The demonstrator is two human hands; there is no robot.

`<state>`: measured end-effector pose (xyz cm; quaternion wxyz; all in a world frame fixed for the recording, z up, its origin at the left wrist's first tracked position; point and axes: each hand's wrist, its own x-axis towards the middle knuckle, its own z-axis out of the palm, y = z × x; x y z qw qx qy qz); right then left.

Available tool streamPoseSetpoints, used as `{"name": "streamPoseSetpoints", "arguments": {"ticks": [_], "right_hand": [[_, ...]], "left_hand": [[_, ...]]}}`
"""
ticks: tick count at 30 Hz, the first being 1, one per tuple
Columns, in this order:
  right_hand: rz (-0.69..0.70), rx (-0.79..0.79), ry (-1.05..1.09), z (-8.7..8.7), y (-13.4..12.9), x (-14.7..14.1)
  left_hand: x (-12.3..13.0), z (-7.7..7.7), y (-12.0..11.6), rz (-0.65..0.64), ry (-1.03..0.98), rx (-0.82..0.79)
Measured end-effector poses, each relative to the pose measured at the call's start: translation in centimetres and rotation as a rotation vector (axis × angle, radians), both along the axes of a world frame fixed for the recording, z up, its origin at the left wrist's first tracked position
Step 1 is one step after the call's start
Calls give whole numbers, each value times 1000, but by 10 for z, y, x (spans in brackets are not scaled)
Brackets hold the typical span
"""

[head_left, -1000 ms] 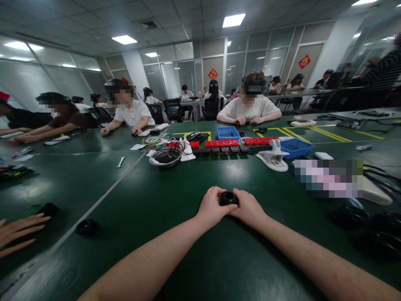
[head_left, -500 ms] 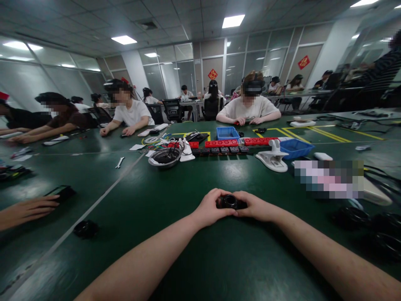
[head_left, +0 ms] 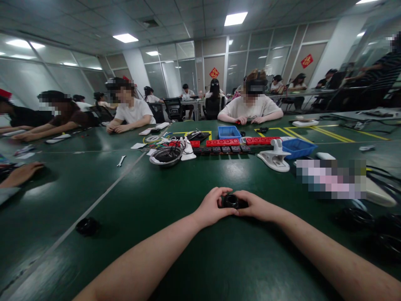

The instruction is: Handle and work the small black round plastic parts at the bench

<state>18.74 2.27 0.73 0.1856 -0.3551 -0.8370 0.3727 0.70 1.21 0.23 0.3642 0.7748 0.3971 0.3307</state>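
Centrally in the head view, a small black ring-shaped part [head_left: 231, 201] with a round opening on top is held between both hands just at the table surface. My left hand [head_left: 213, 207] curls round its left side, fingers behind and thumb in front, with a small gap near the palm. From the other side my right hand [head_left: 253, 205] is closed on it, and the two thumbs meet in front. A similar black ring-shaped part [head_left: 87, 226] lies on the table to the left.
Several black round parts [head_left: 357, 217] lie at the right. Farther back are a metal bowl [head_left: 165, 158], red power strips [head_left: 222, 143], a white clip base [head_left: 275, 159], blue bins [head_left: 297, 148] and a wrench [head_left: 120, 160]. A co-worker's hand [head_left: 23, 174] rests at the left edge.
The left hand's fingers have loosened and lifted slightly from the black part, which now shows more. The co-worker's hand at left has moved back, and the dark box under it is gone from there.
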Motion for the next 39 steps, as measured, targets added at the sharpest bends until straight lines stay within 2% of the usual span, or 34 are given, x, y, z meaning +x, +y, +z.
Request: {"name": "streamPoseSetpoints", "arguments": {"ticks": [5, 9, 15, 18, 22, 24, 26, 29, 31, 35, 39], "right_hand": [[-48, 26, -37, -1, 1, 1], [-78, -27, -19, -1, 1, 0], [-150, -108, 18, -6, 1, -3], [-274, 10, -88, -9, -3, -10], [-536, 229, -318, -10, -14, -24], [-585, 267, -381, -9, -18, -28], [-530, 281, -349, -8, -19, -27], [-326, 243, -147, -7, -15, -19], [-198, 159, -32, -6, -11, -13], [-39, -31, 57, 0, -5, -5], [27, -163, 85, 6, -3, -2]], "left_hand": [[-1, 3, -1, -27, 23, 20], [0, 2, -1, -22, -4, -2], [5, -3, -3, 55, -36, -39], [7, -3, -5, 125, -9, -10], [9, -3, -7, 208, 26, 28], [8, -3, -6, 208, 19, 33], [5, -3, -3, 157, 2, 11], [-1, -1, 3, -5, -22, -62], [-4, 0, 6, -81, -24, -92], [-7, 1, 7, -107, -16, -95], [-6, 0, 6, -107, -33, -103]]}}
